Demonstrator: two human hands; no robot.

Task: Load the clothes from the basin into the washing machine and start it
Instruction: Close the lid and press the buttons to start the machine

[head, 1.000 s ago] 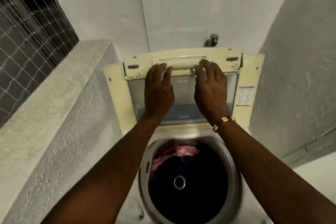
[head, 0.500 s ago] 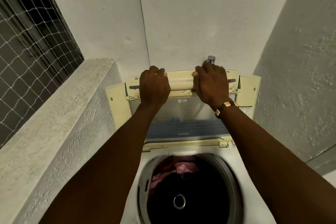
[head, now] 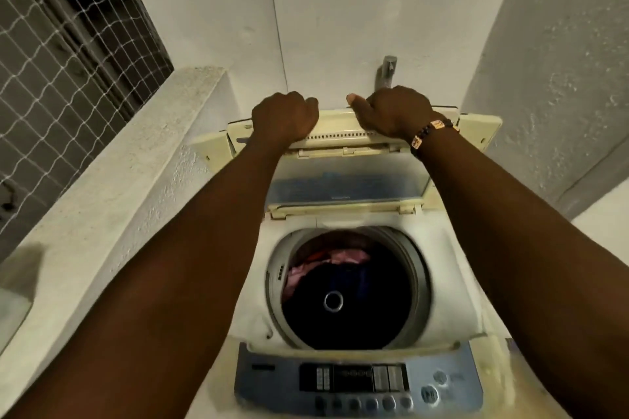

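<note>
A cream top-loading washing machine stands below me with its folding lid raised at the back. My left hand and my right hand both grip the lid's top edge, fingers curled over it. The round drum is open. Pink and red clothes lie at its upper left over dark clothes. A blue control panel with buttons runs along the front. The basin is out of sight.
A metal tap sticks out of the white wall behind the lid. A rough concrete ledge runs along the left under a netted window. A textured wall closes the right side.
My hands shifted from the lid's inner face to grip over its top edge. The lid looks lower and flatter in view. The camera tilted down, bringing the control panel into sight.
</note>
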